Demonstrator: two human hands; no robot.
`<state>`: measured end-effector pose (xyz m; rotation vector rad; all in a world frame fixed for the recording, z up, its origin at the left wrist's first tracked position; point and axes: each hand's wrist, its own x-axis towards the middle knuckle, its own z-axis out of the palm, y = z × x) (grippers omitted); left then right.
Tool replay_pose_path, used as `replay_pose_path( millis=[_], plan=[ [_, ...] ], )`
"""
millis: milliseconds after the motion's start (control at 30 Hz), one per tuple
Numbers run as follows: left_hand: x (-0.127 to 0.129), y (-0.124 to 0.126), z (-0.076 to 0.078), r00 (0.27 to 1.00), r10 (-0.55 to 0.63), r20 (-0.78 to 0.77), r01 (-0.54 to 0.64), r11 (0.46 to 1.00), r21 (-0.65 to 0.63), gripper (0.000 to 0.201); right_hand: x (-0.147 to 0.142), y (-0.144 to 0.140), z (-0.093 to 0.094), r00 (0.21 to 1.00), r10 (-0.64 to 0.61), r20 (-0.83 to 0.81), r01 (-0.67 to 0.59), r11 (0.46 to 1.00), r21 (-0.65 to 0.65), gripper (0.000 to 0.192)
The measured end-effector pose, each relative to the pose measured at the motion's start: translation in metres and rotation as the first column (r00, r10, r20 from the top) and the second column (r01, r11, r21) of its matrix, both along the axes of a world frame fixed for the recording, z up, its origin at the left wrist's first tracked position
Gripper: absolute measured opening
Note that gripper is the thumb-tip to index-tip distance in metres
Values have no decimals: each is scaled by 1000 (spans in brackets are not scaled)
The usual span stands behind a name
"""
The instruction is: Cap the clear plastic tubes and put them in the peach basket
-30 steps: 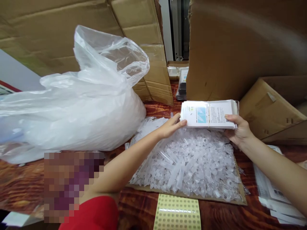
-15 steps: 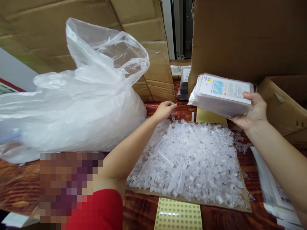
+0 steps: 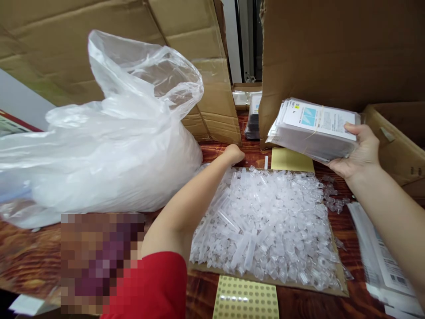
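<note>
My right hand (image 3: 360, 150) grips a thick stack of printed packets (image 3: 315, 126) in clear sleeves, bound by a thin rubber band. It holds the stack tilted above the far right of the tray, thumb on top. My left hand (image 3: 235, 154) is closed over the table just beyond the tray's far edge; its fingers are turned away, and what they hold, if anything, is hidden. Below both arms lies a heap of small clear plastic caps and tubes (image 3: 265, 212) on a cardboard tray (image 3: 337, 283).
A big translucent plastic bag (image 3: 116, 150) slumps at the left. Sticker sheets (image 3: 245, 299) lie at the near edge, a yellow sheet (image 3: 292, 159) at the far edge. Flat packets (image 3: 381, 257) lie right. Cardboard panels (image 3: 332, 53) and an open box (image 3: 392, 137) stand behind.
My right hand has shifted slightly right with the stack. My left hand has curled closed near the tray's far edge; the small clear piece seen under its fingertips no longer shows.
</note>
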<state>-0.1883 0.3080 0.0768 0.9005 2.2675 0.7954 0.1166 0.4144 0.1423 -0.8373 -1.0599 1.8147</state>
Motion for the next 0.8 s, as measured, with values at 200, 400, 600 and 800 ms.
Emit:
replay_pose_path(
  millis=[200,400,600,800],
  plan=[
    [24,-44,42,991,-131,21,131,991,7,26,-20,-8,-1,996,88,33,-87,996,-19,42],
    [33,-85,64,892,-433,130,447,887,-114,29,-51,-20,-7,979,206,1,-204,971,-124,52],
    [9,-84,81,962,-271,-6,262,936,-235,4,-85,-25,-17,923,385,8,-375,903,-210,46],
    [-13,-86,68,1000,20,7,-19,987,-158,16,-130,-24,-27,844,533,63,-528,845,-86,41]
  ],
)
